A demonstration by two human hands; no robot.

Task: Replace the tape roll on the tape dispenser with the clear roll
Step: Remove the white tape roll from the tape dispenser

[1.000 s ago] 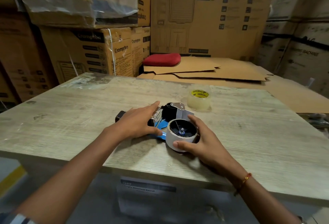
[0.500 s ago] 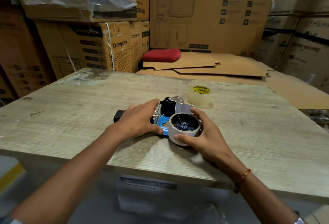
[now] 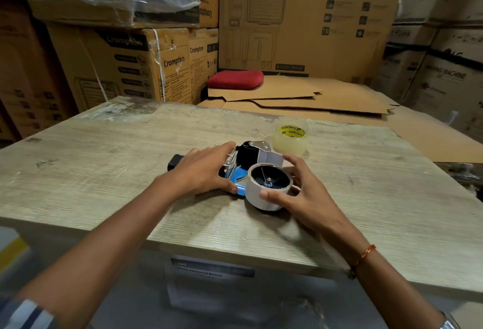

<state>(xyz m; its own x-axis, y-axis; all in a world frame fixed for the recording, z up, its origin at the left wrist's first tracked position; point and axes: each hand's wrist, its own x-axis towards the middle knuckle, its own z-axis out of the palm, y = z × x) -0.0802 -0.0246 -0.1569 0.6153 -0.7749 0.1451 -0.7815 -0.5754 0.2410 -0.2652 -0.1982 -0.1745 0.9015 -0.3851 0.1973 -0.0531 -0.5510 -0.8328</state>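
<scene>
clear roll (image 3: pixel 290 138) one, dispenser (image 3: pixel 245 161) one; left grip (image 3: pixel 201 172) flat on dispenser, right grip (image 3: pixel 295 193) clamps mounted roll (image 3: pixel 264 190).

"Crompton" printed on front and side of cardboard box (image 3: pixel 146 67) left of table. "Supreme" in black on yellow core label of clear tape roll (image 3: pixel 290 137). "…ING MACHINE" on carton (image 3: pixel 444 80) at right. Other print too blurred.

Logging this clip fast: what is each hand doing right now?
Left hand: open, pressing down the blue and black tape dispenser.
Right hand: grip closed around the grey tape roll on the dispenser.
</scene>
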